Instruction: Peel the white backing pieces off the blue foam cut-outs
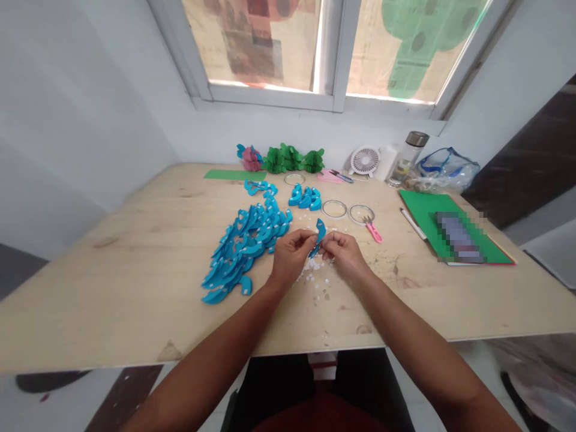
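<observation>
Between my two hands, above the wooden table, is a curved blue paper piece [320, 229]. My left hand [293, 251] pinches it from the left with thumb and forefinger. From the right, the closed fingers of my right hand [342, 248] meet its lower part; the exact contact is partly hidden. Small white paper bits [310, 268] lie scattered under and around the hands. A large heap of similar blue curved pieces [249, 240], many with small white patches, spreads to the left of my left hand. A smaller group of blue pieces [306, 197] sits beyond the hands.
Silver rings [334, 209] and pink-handled snips [372, 230] lie beyond my right hand. Green paper flowers [290, 158], a small white fan [365, 161] and a glass bottle [407, 159] stand along the wall. A green folder [432, 210] rests on the right of the table [135, 264].
</observation>
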The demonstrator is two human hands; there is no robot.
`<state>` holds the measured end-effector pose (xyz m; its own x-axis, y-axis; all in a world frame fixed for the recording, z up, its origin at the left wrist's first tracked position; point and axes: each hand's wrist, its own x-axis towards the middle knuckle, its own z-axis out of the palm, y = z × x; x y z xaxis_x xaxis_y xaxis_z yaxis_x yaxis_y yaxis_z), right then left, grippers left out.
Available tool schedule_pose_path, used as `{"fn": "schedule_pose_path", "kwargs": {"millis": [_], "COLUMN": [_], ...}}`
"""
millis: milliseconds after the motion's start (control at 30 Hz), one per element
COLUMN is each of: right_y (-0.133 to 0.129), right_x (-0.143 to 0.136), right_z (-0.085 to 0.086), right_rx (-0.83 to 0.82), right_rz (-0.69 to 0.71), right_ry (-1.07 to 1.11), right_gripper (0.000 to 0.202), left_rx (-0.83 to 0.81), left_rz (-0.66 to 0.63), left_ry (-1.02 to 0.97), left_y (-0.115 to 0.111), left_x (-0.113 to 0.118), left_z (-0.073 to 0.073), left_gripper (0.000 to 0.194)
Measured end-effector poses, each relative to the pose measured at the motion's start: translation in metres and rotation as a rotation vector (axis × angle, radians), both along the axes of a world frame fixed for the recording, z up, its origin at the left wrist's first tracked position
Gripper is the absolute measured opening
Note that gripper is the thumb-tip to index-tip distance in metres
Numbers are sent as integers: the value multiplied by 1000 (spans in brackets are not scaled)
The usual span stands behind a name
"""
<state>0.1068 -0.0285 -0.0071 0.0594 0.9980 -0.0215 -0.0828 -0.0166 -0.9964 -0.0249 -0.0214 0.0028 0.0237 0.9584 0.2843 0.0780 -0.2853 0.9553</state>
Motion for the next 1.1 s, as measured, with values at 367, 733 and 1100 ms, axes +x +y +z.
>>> {"fn": "schedule_pose_path", "kwargs": {"millis": [367,733,1100], "right_y": [-3,-1,-1], "right_x": [0,-2,0], "right_z": [4,3,2], "right_rx": [-29,-36,-12], "right_rz": [7,-28,-32], "right_ry": [42,63,25], "right_gripper": [7,4,7], "left_rx": [44,63,-255], "left_rz": [6,-9,-10], "left_ry": [38,53,-288], "left_y": [1,-2,9], "left_x": [0,0,-1], "left_z": [-1,2,-5], "left_gripper": [11,11,17]}}
